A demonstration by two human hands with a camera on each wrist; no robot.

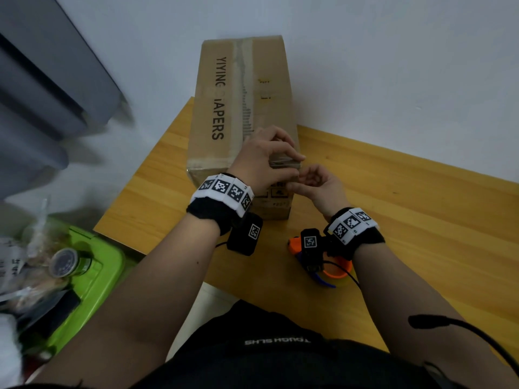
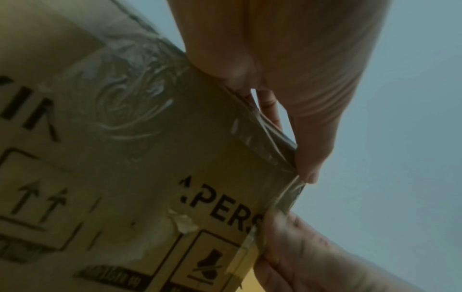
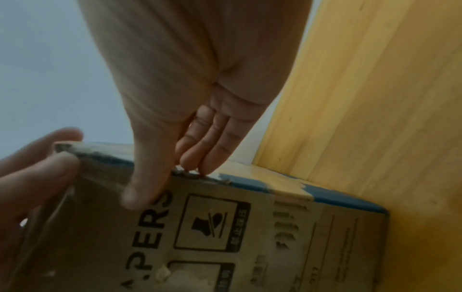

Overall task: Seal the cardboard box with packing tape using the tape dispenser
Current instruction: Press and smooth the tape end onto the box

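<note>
A tall cardboard box [image 1: 241, 108] printed "DIAPERS" stands on the wooden table [image 1: 421, 220], with old clear tape along its top seam. My left hand [image 1: 292, 164] pinches the box's near right top corner, thumb on the front face and fingers on top. A strip of clear packing tape [image 2: 290, 197] runs from that corner down the vertical edge. My right hand [image 3: 170, 179] pinches this strip over the edge, thumb on the front face [image 3: 250, 247] and fingers on the side. The orange and blue tape dispenser [image 1: 295, 245] lies on the table beneath my right wrist, held by neither hand.
A green bin [image 1: 92, 265] full of bags and a round tin stands on the floor at the left. Grey furniture [image 1: 42, 80] fills the upper left. A white wall runs behind the table. A black cable [image 1: 449, 327] crosses the lower right.
</note>
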